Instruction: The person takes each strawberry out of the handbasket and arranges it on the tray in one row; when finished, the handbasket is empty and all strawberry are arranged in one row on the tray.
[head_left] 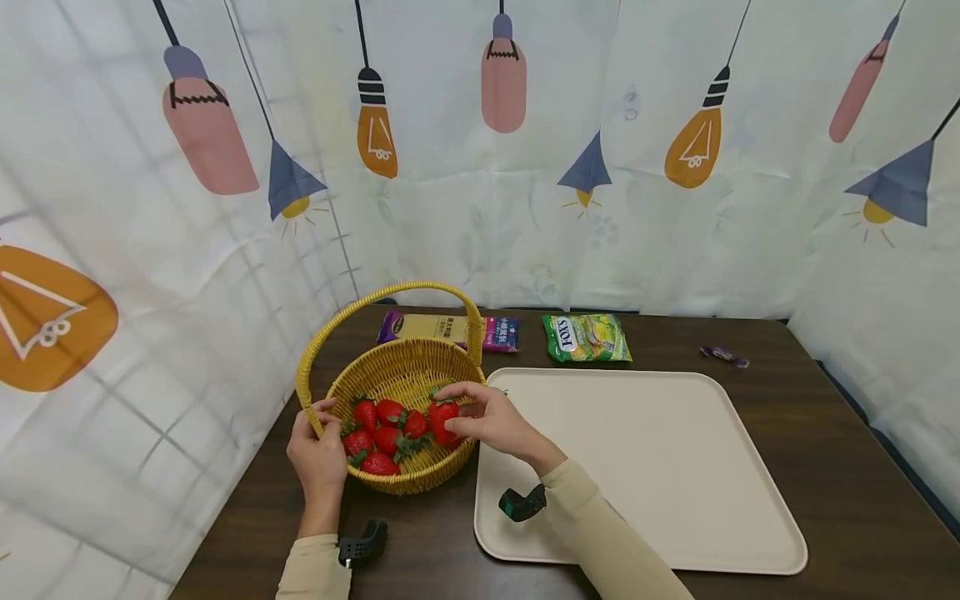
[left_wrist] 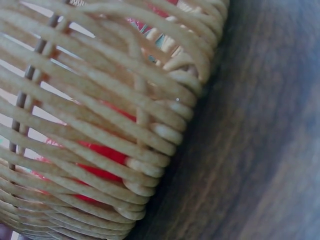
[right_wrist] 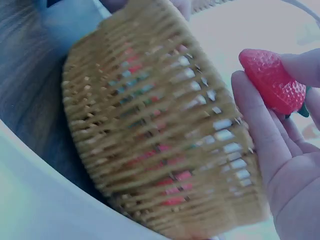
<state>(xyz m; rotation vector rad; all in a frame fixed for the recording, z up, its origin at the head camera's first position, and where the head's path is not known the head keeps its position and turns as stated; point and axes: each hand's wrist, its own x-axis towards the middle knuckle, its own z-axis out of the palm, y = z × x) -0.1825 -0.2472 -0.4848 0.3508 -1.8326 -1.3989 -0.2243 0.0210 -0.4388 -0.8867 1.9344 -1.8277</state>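
A yellow wicker basket (head_left: 442,477) with a tall arched handle stands on the table, and several red strawberries (head_left: 386,439) with green leaves lie inside it. My left hand (head_left: 318,454) grips the basket's left rim by the foot of the handle. Between the thumb and fingers of my right hand (head_left: 491,421) is one strawberry (right_wrist: 272,80), pinched over the right side of the basket. The left wrist view shows only the woven wall (left_wrist: 95,130) close up, red fruit glimpsed through its gaps, and the left hand is almost wholly out of it.
A cream tray (head_left: 637,467) lies right of the basket, under my right forearm. Behind stand a purple and yellow packet (head_left: 431,327), partly hidden by the handle, and a green candy bag (head_left: 587,337). A small purple wrapped sweet (head_left: 724,357) is at the back right.
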